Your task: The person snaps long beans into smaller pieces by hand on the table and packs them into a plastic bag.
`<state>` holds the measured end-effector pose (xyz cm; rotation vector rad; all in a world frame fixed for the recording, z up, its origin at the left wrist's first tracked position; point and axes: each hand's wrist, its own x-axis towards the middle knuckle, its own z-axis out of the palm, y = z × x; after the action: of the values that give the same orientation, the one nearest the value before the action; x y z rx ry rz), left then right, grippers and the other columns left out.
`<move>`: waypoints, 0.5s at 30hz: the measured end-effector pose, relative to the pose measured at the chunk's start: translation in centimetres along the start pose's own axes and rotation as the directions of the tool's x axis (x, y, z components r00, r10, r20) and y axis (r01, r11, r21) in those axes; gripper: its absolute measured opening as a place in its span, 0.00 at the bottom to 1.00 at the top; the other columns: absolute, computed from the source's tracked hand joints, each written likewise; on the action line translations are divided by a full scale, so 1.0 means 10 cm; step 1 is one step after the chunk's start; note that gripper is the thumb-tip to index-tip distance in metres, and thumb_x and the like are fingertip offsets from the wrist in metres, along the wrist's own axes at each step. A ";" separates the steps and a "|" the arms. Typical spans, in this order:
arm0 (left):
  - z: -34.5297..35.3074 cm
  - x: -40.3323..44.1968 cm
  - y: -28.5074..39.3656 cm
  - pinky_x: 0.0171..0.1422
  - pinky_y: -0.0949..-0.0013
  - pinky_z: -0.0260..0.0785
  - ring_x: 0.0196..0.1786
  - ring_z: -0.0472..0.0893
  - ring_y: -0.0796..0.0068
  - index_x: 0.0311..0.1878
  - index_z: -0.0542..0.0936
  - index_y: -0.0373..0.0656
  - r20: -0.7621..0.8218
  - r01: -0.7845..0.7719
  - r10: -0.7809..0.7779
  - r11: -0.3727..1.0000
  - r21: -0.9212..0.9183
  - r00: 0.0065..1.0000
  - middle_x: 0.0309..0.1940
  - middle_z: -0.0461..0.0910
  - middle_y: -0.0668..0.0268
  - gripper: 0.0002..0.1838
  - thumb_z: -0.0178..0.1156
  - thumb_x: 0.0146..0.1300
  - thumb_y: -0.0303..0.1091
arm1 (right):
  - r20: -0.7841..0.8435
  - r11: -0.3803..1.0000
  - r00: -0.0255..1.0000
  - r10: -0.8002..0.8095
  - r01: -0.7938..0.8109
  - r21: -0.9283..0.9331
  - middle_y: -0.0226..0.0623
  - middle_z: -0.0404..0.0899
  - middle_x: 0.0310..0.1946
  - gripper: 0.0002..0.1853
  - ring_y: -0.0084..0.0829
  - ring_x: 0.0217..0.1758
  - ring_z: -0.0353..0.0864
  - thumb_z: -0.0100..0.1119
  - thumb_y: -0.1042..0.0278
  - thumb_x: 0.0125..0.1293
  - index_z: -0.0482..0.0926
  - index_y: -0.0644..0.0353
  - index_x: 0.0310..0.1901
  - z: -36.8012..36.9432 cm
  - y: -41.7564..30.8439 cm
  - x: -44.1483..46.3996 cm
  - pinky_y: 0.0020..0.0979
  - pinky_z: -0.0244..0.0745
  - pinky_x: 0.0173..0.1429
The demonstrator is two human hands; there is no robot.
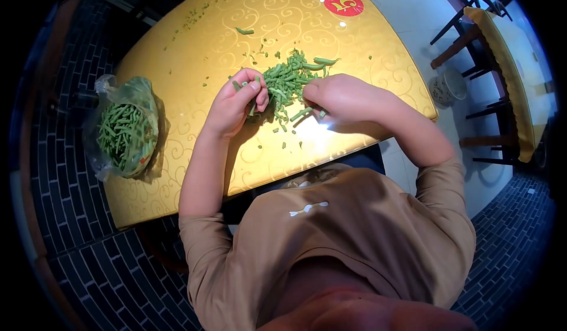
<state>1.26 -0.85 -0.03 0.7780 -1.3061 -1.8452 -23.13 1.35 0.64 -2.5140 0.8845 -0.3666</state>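
On the gold tabletop lies a heap of green bean pieces [289, 77], cut or snapped short. My left hand [237, 101], at the left side of the heap, is closed on green beans [237, 86], whose ends stick out between the fingers. Right of the heap, my right hand [342, 99] is closed with its fingertips turned down and mostly hidden. Green bean lengths [302, 114] show just under it, and it appears to grip them. A few longer beans [323, 62] rest at the heap's far right edge.
A clear plastic bag [155, 130] full of green beans stands at the table's left edge. One loose bean [244, 31] and small scraps lie farther back. A round red sticker [344, 4] marks the far right of the table [195, 65]. Chairs and another table stand beyond.
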 end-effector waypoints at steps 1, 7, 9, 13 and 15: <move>-0.01 0.00 -0.01 0.32 0.79 0.59 0.28 0.66 0.80 0.39 0.69 0.40 -0.001 -0.001 0.001 1.000 0.001 1.000 0.24 0.67 0.70 0.08 0.54 0.64 0.34 | -0.009 0.984 1.000 0.027 -0.026 0.174 0.38 0.73 0.27 0.08 0.33 0.27 0.74 0.56 0.69 0.55 0.72 0.63 0.33 -0.04 0.00 0.04 0.30 0.71 0.34; 0.19 -0.05 -0.11 0.41 0.79 0.64 0.33 0.69 0.85 0.48 0.73 0.40 0.058 -0.177 0.170 0.974 0.143 0.984 0.26 0.69 0.76 0.25 0.71 0.49 0.38 | 0.010 0.657 0.951 0.308 -0.220 0.721 0.35 0.75 0.29 0.15 0.28 0.33 0.75 0.63 0.63 0.50 0.74 0.61 0.37 0.15 -0.12 0.26 0.28 0.69 0.39; 0.28 -0.07 -0.09 0.43 0.76 0.66 0.36 0.73 0.82 0.46 0.76 0.41 -0.030 -0.146 0.196 0.816 0.560 0.980 0.29 0.74 0.73 0.21 0.70 0.48 0.35 | -0.047 0.612 0.973 0.225 -0.104 0.784 0.37 0.75 0.30 0.18 0.30 0.35 0.75 0.66 0.64 0.47 0.73 0.61 0.39 0.36 -0.14 0.34 0.29 0.70 0.39; 0.34 -0.11 -0.07 0.37 0.73 0.69 0.31 0.77 0.75 0.41 0.79 0.43 0.110 -0.280 0.318 0.559 0.780 0.942 0.29 0.78 0.65 0.13 0.65 0.51 0.32 | 0.077 0.708 0.941 0.328 -0.300 0.639 0.41 0.76 0.33 0.26 0.34 0.39 0.77 0.69 0.64 0.42 0.72 0.63 0.44 0.37 -0.05 0.36 0.31 0.72 0.43; 0.36 -0.12 -0.06 0.35 0.71 0.69 0.31 0.78 0.70 0.39 0.79 0.42 0.092 -0.233 0.278 0.532 0.814 0.956 0.30 0.78 0.62 0.11 0.64 0.52 0.34 | 0.054 0.717 0.948 0.313 -0.273 0.641 0.41 0.76 0.35 0.30 0.34 0.40 0.77 0.70 0.64 0.40 0.71 0.64 0.47 0.37 -0.06 0.36 0.30 0.72 0.44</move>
<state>-1.07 2.13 0.53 1.0020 -2.1543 -0.8842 -18.61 0.61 -1.95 -1.7012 0.9604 -0.5342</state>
